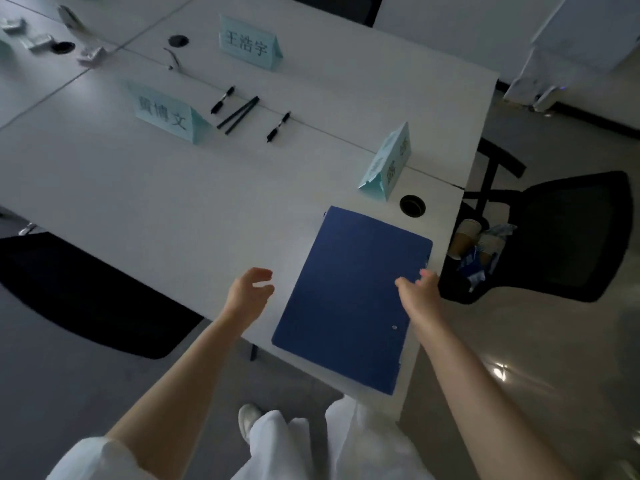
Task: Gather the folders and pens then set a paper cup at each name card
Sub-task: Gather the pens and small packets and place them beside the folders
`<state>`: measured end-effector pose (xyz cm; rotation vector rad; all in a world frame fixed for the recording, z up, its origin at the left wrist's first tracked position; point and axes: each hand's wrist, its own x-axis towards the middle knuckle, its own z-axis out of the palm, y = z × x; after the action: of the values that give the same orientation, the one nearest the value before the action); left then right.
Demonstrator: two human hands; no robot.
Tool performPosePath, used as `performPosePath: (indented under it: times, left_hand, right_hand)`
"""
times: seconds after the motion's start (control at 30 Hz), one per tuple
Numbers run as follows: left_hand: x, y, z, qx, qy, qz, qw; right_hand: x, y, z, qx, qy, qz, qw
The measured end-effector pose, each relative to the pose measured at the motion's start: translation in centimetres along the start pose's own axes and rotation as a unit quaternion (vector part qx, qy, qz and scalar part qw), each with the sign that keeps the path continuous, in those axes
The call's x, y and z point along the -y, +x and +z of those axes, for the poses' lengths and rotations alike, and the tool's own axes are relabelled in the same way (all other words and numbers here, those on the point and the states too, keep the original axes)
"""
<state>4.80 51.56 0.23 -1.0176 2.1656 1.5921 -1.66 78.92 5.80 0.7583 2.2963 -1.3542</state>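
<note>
A blue folder [349, 296] lies flat at the near right corner of the white table [173, 209]. My left hand [251, 292] hovers open just left of the folder, fingers curled, touching nothing. Over the folder's right edge my right hand [420, 289] is open, fingers spread. Several black pens [239, 112] lie further back, between three pale blue name cards: one at the left [166, 112], one at the back [249, 43], one [389, 162] just beyond the folder. Paper cups [465, 239] sit on a black chair's seat to the right.
The black mesh chair [571, 237] stands off the table's right end, holding the cups and blue packets. Another black chair [86, 292] is tucked in at the near left. A round cable hole [412, 205] lies beside the folder. Small silver items sit at the far left.
</note>
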Motion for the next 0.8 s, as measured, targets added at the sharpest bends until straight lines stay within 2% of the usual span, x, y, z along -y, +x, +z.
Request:
performPosePath:
  times: [0.17, 0.33, 0.57, 0.8]
  left_hand:
    - [2.6, -1.2, -7.3, -0.005, -0.046, 0.037, 0.998]
    - [4.9, -1.8, -12.3, -0.025, -0.065, 0.031, 0.997]
    - [4.7, -0.3, -15.4, -0.032, -0.076, 0.024, 0.996]
    - [0.9, 4.5, -16.5, -0.018, -0.027, 0.031, 0.999]
  right_hand:
    - [3.5, -6.7, 5.9, 0.053, -0.014, -0.037, 0.998]
    - [3.9, -11.3, 11.4, 0.114, -0.050, -0.058, 0.990]
    - [4.1, -10.6, 15.4, 0.138, -0.057, -0.047, 0.988]
    - [8.4, -5.9, 18.0, 0.150, -0.044, -0.050, 0.986]
